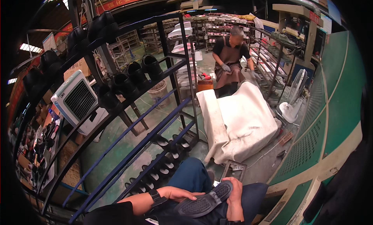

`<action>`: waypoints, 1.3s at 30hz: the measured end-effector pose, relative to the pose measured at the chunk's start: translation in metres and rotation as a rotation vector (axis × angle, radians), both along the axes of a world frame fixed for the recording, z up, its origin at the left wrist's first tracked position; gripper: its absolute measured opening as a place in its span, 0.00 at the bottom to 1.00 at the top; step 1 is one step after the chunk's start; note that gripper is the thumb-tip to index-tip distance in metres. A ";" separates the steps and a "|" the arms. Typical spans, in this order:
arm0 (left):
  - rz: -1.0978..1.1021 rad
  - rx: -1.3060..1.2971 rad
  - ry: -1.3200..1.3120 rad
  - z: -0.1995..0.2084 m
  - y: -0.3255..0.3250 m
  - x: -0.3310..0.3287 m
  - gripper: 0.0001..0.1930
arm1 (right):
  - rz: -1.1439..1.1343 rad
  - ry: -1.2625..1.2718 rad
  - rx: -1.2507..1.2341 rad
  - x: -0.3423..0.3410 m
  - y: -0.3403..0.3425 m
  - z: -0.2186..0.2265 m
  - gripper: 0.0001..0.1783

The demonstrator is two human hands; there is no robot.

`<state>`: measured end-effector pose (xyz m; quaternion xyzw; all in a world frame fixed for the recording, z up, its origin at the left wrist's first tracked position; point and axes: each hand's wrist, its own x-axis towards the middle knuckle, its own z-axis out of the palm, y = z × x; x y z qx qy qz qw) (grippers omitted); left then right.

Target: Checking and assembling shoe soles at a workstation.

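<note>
A black shoe sole (pixel 196 206) lies over my lap with its treaded face up and its heel end pointing to the far right. My right hand (pixel 234 192) is closed round the heel end. My left hand (pixel 179 194) grips the near-left edge, with its thumb along the rim and the other fingers partly hidden. Whether an upper is attached underneath is hidden. Both my wrists wear dark bands.
A metal rack (pixel 155 163) with black shoes on several levels stands at my left. Ahead is a cloth-covered block (pixel 243 122), with an aproned, gloved co-worker (pixel 231 62) seated behind it. A green machine panel (pixel 311 147) and a white fan (pixel 293 97) stand right.
</note>
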<state>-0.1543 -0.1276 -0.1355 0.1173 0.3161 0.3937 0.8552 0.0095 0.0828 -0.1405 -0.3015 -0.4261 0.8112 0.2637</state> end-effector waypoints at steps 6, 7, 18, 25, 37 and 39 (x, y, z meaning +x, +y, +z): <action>0.074 0.062 -0.013 -0.015 0.001 0.002 0.37 | -0.043 0.010 0.047 0.004 0.011 -0.007 0.20; 0.078 0.072 -0.022 -0.020 -0.001 0.003 0.37 | -0.075 0.060 -0.059 0.004 0.014 -0.011 0.22; 0.257 -0.093 -0.240 0.019 0.049 0.019 0.31 | -0.353 0.033 -0.143 -0.010 0.036 -0.031 0.23; 0.080 -0.169 -0.498 -0.008 0.039 0.022 0.38 | -0.292 0.049 0.083 -0.011 0.017 -0.026 0.22; 0.189 -0.077 -0.547 0.019 0.020 0.038 0.43 | -0.267 0.236 -0.150 -0.007 0.005 -0.007 0.33; 0.138 0.073 -0.636 0.016 0.014 0.034 0.43 | -0.295 0.295 -0.184 -0.011 -0.002 0.013 0.34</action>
